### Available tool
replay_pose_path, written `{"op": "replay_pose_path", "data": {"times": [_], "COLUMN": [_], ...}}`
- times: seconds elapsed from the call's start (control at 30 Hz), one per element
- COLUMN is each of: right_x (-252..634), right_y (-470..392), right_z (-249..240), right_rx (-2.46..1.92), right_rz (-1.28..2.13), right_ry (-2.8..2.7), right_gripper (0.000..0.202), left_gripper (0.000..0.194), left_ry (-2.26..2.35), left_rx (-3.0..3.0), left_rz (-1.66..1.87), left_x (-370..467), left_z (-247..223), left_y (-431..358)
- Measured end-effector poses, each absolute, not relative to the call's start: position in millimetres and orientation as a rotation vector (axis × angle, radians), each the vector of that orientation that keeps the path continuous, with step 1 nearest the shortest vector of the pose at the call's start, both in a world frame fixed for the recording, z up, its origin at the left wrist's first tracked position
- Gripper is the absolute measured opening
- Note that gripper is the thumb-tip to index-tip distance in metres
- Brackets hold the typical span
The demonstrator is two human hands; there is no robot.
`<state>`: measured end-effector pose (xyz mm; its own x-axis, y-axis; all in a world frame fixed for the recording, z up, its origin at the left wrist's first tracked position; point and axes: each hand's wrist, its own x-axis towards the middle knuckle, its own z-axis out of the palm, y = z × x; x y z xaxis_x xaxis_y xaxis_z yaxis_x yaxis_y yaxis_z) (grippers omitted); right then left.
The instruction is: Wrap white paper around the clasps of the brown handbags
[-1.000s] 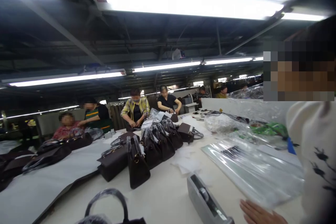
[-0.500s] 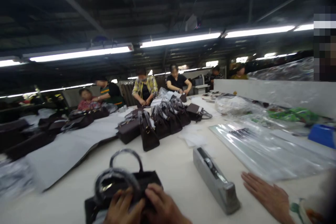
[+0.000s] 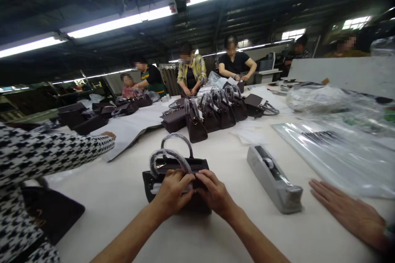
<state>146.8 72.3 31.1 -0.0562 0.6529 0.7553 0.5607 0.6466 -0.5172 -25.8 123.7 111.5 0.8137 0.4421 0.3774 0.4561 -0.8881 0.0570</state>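
A dark handbag stands upright on the white table in front of me, its two handles wrapped in clear plastic. My left hand is closed on its near side, below the front handle, with a bit of white wrapping beside the fingers. From the other side, my right hand grips the bag's upper front edge with bent fingers. The fingertips of both hands nearly meet there; what lies beneath them is hidden. To the right of the bag sits a grey tape dispenser.
Several wrapped handbags stand in a row beyond. Clear plastic sheets lie at right, beside another person's flat hand. At left, a houndstooth sleeve reaches over the table above a dark bag. Several people work at the far side.
My view has tipped downward, so the bag and both my forearms show more fully. A person's houndstooth sleeve and a dark bag have come into view at left. My hands stay on the handbag.
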Motion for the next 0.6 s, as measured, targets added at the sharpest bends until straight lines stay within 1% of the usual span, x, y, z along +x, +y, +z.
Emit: {"op": "replay_pose_path", "data": {"times": [0.13,0.23,0.33,0.4,0.47,0.53,0.6], "right_x": [152,154,144,134,133,153,201], "right_y": [69,64,63,66,68,64,44], "right_z": [38,40,34,29,28,33,42], "right_rx": [-1.0,-1.014,-1.018,-1.042,-1.059,-1.021,-0.997], "right_rz": [0.271,0.3,0.225,0.131,0.035,-0.016,0.025], "right_ry": [-1.713,-1.67,-1.661,-1.666,-1.668,-1.687,-1.735], "right_gripper": [0.04,0.037,0.031,0.027,0.026,0.029,0.036], "left_gripper": [0.023,0.019,0.019,0.019,0.023,0.027,0.021], "left_ry": [-0.7,-0.75,-0.796,-0.768,-0.69,-0.536,-0.531], "left_rx": [-3.002,-3.004,-2.96,-2.892,-2.789,-2.684,-2.53], "left_rz": [-0.555,-0.494,-0.494,-0.571,-0.657,-0.6,-0.665], "left_x": [-27,-26,-23,-24,-26,-28,-29], "left_z": [117,120,117,112,104,94,85], "left_y": [122,119,117,117,120,127,134]}}
